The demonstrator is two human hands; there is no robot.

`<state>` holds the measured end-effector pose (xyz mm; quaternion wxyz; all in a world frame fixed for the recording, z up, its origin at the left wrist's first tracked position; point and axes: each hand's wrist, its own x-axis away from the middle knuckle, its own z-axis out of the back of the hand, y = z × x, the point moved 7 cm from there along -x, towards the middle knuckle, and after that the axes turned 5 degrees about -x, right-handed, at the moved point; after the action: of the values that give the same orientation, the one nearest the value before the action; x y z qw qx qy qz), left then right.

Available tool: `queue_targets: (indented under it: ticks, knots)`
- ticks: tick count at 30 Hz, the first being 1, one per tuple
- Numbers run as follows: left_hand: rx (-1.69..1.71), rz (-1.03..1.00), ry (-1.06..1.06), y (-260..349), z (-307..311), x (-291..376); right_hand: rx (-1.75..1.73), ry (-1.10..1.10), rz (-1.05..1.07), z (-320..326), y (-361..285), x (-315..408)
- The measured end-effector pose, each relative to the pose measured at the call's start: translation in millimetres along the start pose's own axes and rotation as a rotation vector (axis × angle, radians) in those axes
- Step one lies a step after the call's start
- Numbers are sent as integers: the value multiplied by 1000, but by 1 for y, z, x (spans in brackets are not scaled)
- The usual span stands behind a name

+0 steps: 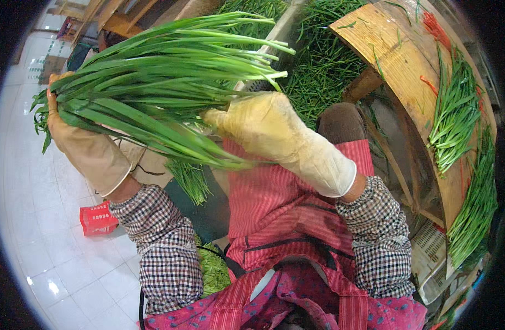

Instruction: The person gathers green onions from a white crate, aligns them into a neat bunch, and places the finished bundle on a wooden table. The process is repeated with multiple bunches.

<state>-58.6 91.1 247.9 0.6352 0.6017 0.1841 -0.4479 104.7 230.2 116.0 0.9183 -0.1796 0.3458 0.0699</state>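
A large bunch of long, flat green leaves, which look like garlic chives (pixel 153 78), spreads across the upper left in front of me. My left hand (pixel 77 132), in a tan glove, grips the bunch by its leafy end at the left. The pale stem ends fan out to the right. My right hand (pixel 252 119), in a stained yellowish glove, is at the lower side of the bunch near the stem ends; its fingertips are blurred and partly behind leaves, so I cannot tell whether it holds any.
Smaller green bundles (pixel 458 119) and red ties (pixel 436 29) lie on a curved-looking wooden board (pixel 401 53) at the right. Loose greens (pixel 326 62) fill the area beyond my knee. A red packet (pixel 97 219) sits on the tiled floor; a plastic crate (pixel 430 243) stands at lower right.
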Motion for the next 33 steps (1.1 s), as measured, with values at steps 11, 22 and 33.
queue_targets:
  ticks: [11, 22, 33]
  knots:
    - [-157, 5, -14, 15, -30, -10, 110, 162, -62, -4, 5, 8]
    - [-35, 67, -37, -5, -49, -24, -21, 255, -269, -8, 66, 37]
    - [-364, -200, -42, -44, -34, -34, 382, 32, -597, 39, 62, 91]
